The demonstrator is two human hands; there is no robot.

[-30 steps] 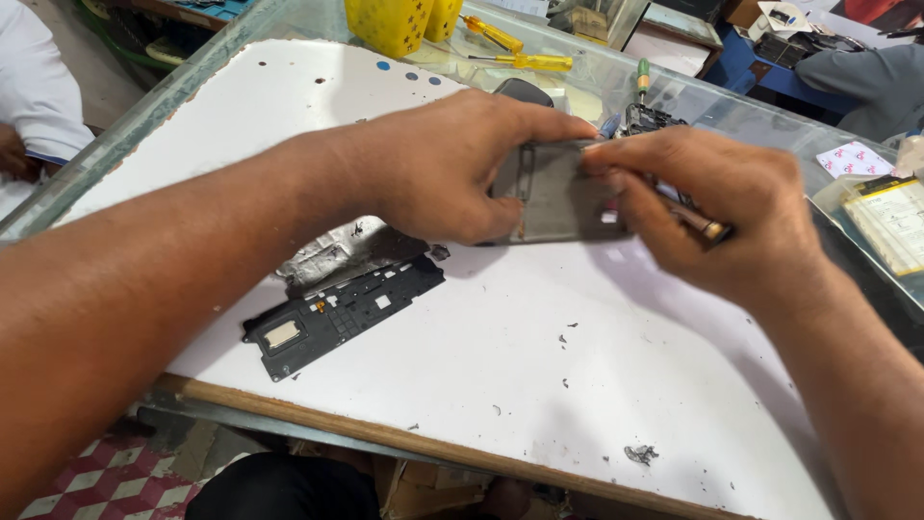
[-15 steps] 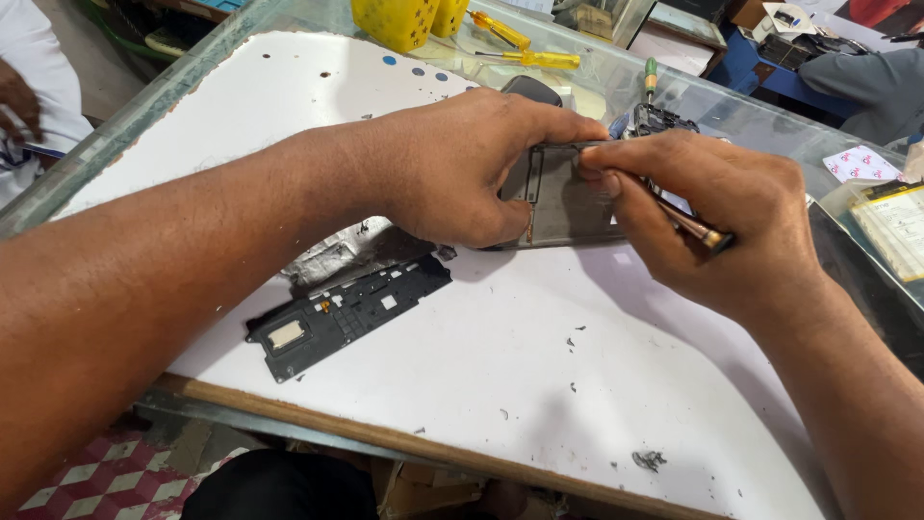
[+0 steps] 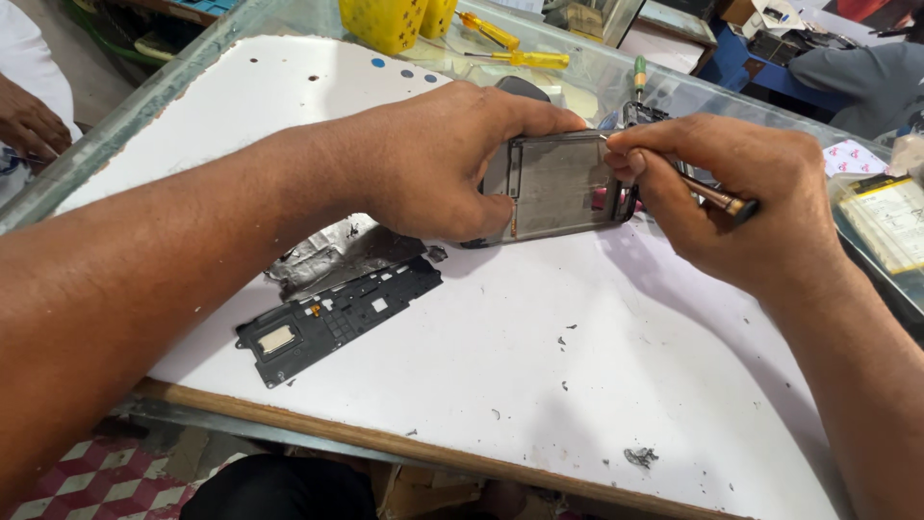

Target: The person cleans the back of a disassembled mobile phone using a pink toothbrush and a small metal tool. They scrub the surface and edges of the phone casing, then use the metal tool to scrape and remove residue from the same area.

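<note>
left hand [image 3: 438,159] fingers clamp opened phone [image 3: 558,185] at far-centre of desk [image 3: 539,385] | right hand [image 3: 731,197] fingers pinch thin tool [image 3: 717,195], tip at phone's far-right corner | black inner cover [image 3: 337,318] near-left, foil scrap [image 3: 322,252] beside it

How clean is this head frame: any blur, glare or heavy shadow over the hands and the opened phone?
Head view: left hand and right hand look sharp, as does the opened phone they hold; daylight is soft and even; faint shadows fall on the white board under the forearms; mild sheen on the glass counter edge; the near left forearm looks enlarged by the wide lens.
</note>
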